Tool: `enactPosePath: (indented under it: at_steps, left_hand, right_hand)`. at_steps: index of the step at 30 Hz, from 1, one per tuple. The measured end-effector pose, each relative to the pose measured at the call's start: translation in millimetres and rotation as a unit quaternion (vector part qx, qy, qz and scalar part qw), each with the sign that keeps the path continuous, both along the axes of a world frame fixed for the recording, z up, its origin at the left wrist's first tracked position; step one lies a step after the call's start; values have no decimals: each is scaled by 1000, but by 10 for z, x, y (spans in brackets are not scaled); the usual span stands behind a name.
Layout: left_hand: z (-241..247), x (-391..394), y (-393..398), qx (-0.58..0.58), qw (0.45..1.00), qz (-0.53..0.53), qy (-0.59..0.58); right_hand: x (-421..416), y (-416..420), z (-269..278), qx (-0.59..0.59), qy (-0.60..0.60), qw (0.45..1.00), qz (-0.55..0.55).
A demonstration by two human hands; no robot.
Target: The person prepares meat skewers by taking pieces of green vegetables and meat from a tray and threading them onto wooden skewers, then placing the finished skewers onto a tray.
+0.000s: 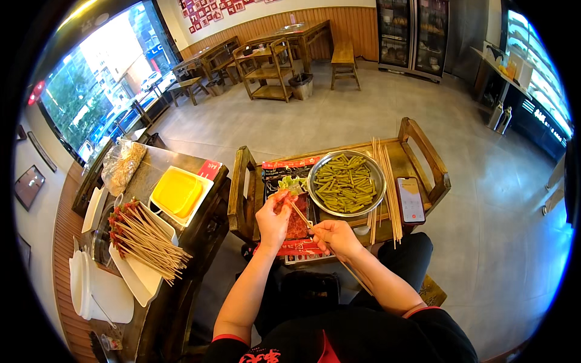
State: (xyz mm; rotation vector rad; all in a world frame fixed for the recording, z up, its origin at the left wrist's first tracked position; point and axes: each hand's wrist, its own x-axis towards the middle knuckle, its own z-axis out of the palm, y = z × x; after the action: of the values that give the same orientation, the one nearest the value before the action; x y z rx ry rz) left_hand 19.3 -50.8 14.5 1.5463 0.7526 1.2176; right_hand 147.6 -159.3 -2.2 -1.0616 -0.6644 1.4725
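My left hand [274, 218] pinches a piece of red meat [287, 198] at the upper end of a bamboo skewer [352, 273]. Lower down, my right hand [336, 238] grips the same skewer, whose tail slants toward my right forearm. Beneath both hands lies an opened package of thin red meat slices [298, 217], partly hidden by my left hand. Pale green leaves or pieces [292, 182] show just above the fingers. A round steel bowl [385, 190] of cut green bean pieces [347, 183] sits to the right of the package.
The wooden cart [420, 159] also carries loose bamboo skewers [391, 199] and a phone [410, 199]. On the left table, finished meat skewers [147, 240] rest across a white tray [136, 279], near a yellow container [178, 194], a bagged dry food [122, 165] and a white bucket [102, 286].
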Motion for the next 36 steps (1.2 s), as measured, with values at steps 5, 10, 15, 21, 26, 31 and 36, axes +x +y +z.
enactPosePath:
  at_steps: [5, 10, 15, 21, 26, 31, 36]
  left_hand:
    - [2, 31, 8, -8, 1000, -10, -2]
    - [59, 12, 60, -14, 999, 37, -3]
    - [39, 52, 63, -29, 999, 23, -4]
    - [62, 37, 37, 10, 998, 33, 57]
    - [10, 25, 49, -30, 999, -10, -8]
    - [-81, 10, 166, -5, 1000, 23, -3]
    - [-46, -11, 211, -34, 999, 17, -28]
  right_hand:
    - [51, -13, -14, 12, 68, 997, 17]
    - [135, -129, -57, 17, 76, 996, 46]
    - [187, -166, -189, 30, 92, 994, 46]
    - [127, -180, -124, 4, 77, 997, 23]
    - [140, -201, -170, 29, 102, 993, 46]
    - [198, -266, -124, 35, 70, 996, 36]
    - [264, -358, -159, 25, 26, 997, 62]
